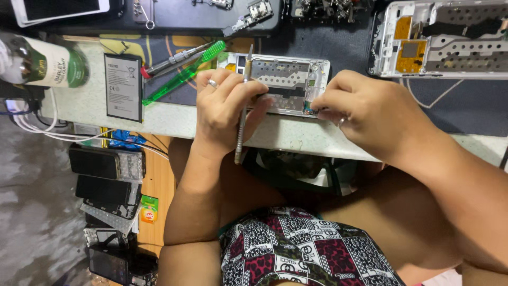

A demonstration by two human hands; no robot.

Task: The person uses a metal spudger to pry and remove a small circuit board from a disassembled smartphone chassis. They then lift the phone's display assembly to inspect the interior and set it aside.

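Observation:
An opened phone frame (288,79) with a perforated metal plate lies at the worktop's front edge. My left hand (225,108), a ring on one finger, rests on the frame's left part and grips a thin metal tool (243,114) that runs from above the frame down past the edge. My right hand (365,111) presses its fingertips on the frame's right end, where small board parts show. Whatever those fingertips pinch is hidden.
A flat phone battery (123,87), a green-handled screwdriver (185,73) and a metal screwdriver (177,59) lie to the left. A bottle (45,61) lies at far left. Another stripped phone frame (442,39) is at top right. Several phones (106,180) are stacked below.

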